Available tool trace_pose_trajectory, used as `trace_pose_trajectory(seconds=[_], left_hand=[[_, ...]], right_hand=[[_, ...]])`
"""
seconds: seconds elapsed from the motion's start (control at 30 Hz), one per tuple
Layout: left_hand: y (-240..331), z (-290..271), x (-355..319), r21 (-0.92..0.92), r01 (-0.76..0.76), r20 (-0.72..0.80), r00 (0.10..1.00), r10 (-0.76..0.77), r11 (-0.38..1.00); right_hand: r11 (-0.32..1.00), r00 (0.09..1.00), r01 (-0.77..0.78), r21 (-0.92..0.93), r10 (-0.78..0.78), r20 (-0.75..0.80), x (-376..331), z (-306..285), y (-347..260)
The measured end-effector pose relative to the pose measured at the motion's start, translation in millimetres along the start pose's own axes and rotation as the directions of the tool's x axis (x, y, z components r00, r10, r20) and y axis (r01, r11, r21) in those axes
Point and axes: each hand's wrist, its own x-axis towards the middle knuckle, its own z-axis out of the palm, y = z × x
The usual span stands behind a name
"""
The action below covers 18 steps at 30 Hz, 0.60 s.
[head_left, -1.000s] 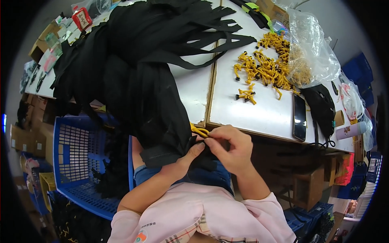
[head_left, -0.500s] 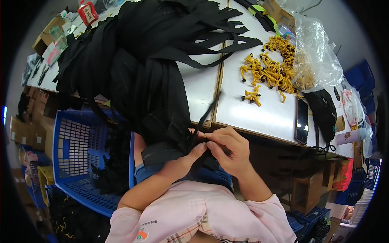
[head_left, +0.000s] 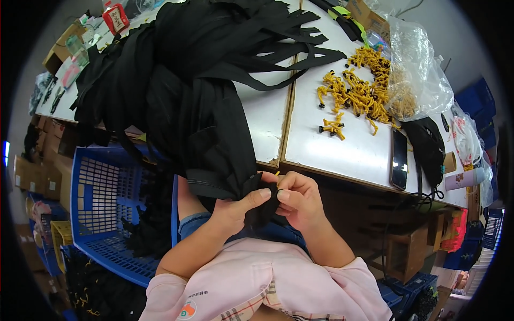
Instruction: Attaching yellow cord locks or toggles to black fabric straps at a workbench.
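Note:
My left hand (head_left: 238, 209) is closed on a black fabric strip (head_left: 259, 206), which looks like zipper tape, its thumb pressed on top. Close beside it, my right hand (head_left: 301, 200) pinches at the strip's edge with thumb and forefinger. A bit of yellow cord (head_left: 277, 173) sticks up between the two hands; most of it is hidden by fingers. From the table a big heap of long black strips (head_left: 187, 69) hangs over the front edge, down to my left hand and lap. On the right of the table lies a pile of short yellow cord pulls (head_left: 364, 88) with black ends.
A blue plastic basket (head_left: 115, 257) holding black strips stands at my left. On the white table (head_left: 332, 152) lie a phone (head_left: 398, 160), a black pouch-like item (head_left: 425, 142) and a clear plastic bag (head_left: 417, 64). A pale cup (head_left: 463, 180) is at the right edge.
A thin strip end that stood up above my hands has gone down. My right hand has shifted slightly down and left, and the yellow cord tip shows above the fingers. The hanging strips moved a little.

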Motion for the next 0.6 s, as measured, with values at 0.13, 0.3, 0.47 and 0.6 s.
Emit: trace_pose_trajectory(seconds=[0.13,0.3,0.47,0.6], left_hand=[[-3.1,-5.2,2.1,0.072,-0.016,0.040,0.999,0.013,0.997],[0.5,-4.0,1.5,0.293,-0.159,0.132,0.983,0.125,0.943],[3.2,2.9,-1.9,0.422,-0.304,0.111,0.952,0.284,0.854],[13.4,0.8,-2.7,0.504,-0.317,0.215,0.947,0.238,0.803]], right_hand=[[0.993,0.993,-0.115,0.027,0.115,0.013,2.2,-2.9,-4.7],[0.999,0.998,-0.045,-0.018,0.044,-0.046,2.4,0.4,-0.1],[0.729,0.894,0.405,-0.552,-0.444,0.069,-1.0,0.2,17.9],[0.689,0.890,0.440,-0.575,-0.419,0.179,-3.1,-2.3,16.3]])
